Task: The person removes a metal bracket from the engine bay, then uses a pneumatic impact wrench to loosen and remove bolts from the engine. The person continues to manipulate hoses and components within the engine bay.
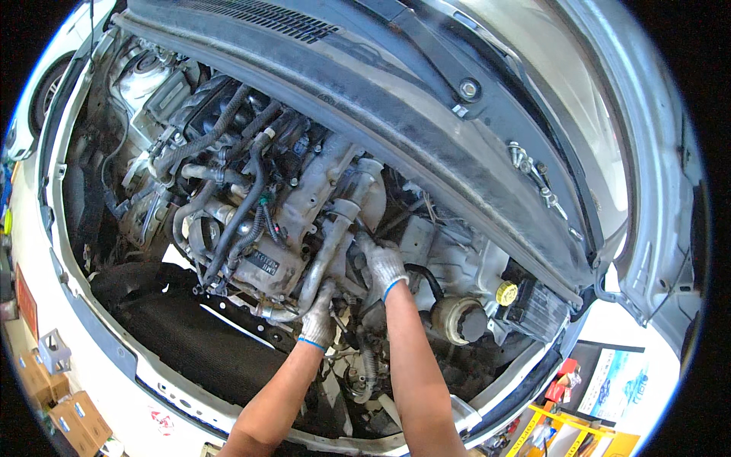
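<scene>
Both of my hands wear white knit gloves with blue cuffs and reach into a car's engine bay. My left hand (318, 318) is low beside the bottom end of a grey metal pipe (329, 255), its fingers drawn together and partly hidden among the parts. To the right of that pipe, my right hand (383, 263) has its fingers bent and reaching down close to the pipe; what they grip is hidden. Left of the pipe lies the engine cover (270, 263) with a dark label. A ribbed hose (370, 359) runs below, between my forearms.
A round reservoir with a dark cap (461, 320) and a yellow cap (506, 293) stand at right. Black hoses (247, 194) crowd the left. Loose bolts and tools (541, 183) lie on the cowl beneath the raised hood (655, 152). Cardboard boxes (80, 423) sit on the floor.
</scene>
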